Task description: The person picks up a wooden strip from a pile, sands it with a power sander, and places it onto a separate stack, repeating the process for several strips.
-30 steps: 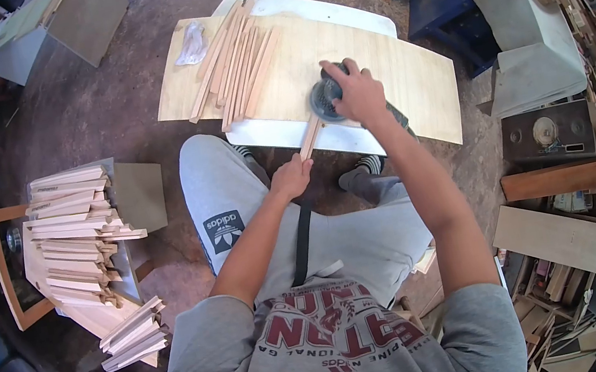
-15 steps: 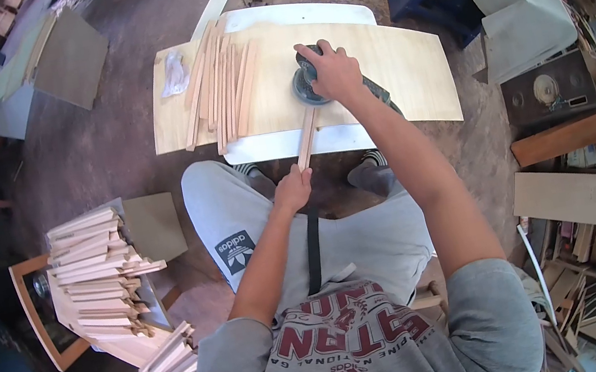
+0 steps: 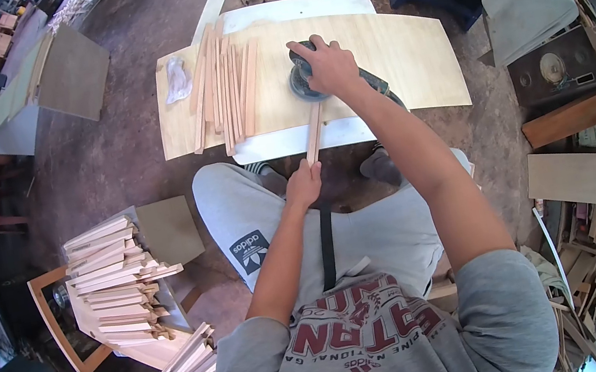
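My right hand (image 3: 329,68) is wrapped over the top of a dark orbital sander (image 3: 302,83), which rests on the plywood board. From under the sander's pad a wooden strip (image 3: 315,133) sticks out towards me past the board's near edge. The fingers of my left hand (image 3: 304,184) are closed around the near end of that strip. The part of the strip beneath the sander is hidden. Left of the sander lies a loose bundle of similar wooden strips (image 3: 225,88) on the plywood board (image 3: 404,66).
A crumpled clear plastic bag (image 3: 177,78) lies at the board's left end. Stacked wooden pieces (image 3: 116,279) sit on a low support at my left. To the right are a speaker box (image 3: 558,67), a brown plank (image 3: 577,109) and scrap wood (image 3: 587,264).
The sander and my right hand have shifted slightly left along the board, relative to it. My left hand still grips the strip. The whole view has moved a little.
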### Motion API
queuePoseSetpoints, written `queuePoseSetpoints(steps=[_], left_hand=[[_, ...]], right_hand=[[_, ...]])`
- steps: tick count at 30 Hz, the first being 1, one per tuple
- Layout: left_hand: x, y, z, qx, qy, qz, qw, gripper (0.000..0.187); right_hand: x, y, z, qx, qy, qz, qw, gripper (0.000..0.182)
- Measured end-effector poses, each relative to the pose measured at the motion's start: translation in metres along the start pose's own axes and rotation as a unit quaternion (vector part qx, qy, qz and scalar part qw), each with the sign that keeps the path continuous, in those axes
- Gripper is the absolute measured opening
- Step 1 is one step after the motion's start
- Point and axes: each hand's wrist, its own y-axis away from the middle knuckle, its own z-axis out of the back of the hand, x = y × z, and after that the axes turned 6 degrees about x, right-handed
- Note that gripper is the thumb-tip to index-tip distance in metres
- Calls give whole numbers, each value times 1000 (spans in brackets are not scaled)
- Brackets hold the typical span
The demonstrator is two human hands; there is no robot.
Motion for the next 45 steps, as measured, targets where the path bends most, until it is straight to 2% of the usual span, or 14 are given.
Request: queuePoseSetpoints(steps=[16, 19, 24, 27, 29, 31, 33, 36, 39, 40, 41, 43, 44, 45], left_hand=[[8, -7, -5, -13, 8, 9, 1000, 46], [4, -5, 1, -4, 15, 20, 1000, 47], [4, -12, 9, 10, 51, 33, 998, 50], [2, -18, 19, 48, 283, 19, 958, 53], [3, -32, 39, 48, 2, 32, 998, 50], [-26, -47, 61, 9, -208, 40, 977, 45], [-47, -65, 78, -179, -194, -48, 963, 26], [-42, -108, 98, -231, -366, -276, 858, 19], [-37, -138, 124, -145, -526, -286, 788, 20], [-39, -145, 134, -140, -533, -331, 766, 21], [-40, -151, 138, -132, -533, -331, 767, 21], [-68, -137, 152, -117, -530, -323, 775, 22], [-88, -122, 157, -55, -516, -254, 816, 23], [-88, -114, 153, -46, -426, -218, 877, 27]], right_hand=[[32, 103, 11, 44, -22, 105, 993, 88], [4, 75, 1, 11, -38, 49, 998, 79], [-78, 19, 2, -27, -68, -146, 987, 77], [-116, 33, -3, -16, -37, -223, 974, 81], [-133, 53, -6, 4, -45, -252, 967, 84], [-146, 72, -2, 7, -41, -265, 963, 87], [-152, 83, -2, 0, -34, -274, 961, 88], [-158, 94, -6, -12, -34, -285, 958, 88], [-163, 93, -7, -34, -33, -282, 958, 87], [-164, 91, -8, -38, -36, -285, 957, 86], [-163, 93, -11, -38, -41, -288, 956, 85], [-161, 94, -10, -39, -45, -291, 955, 84], [-160, 92, -8, -41, -44, -289, 955, 83], [-158, 92, -10, -41, -46, -288, 956, 83]])
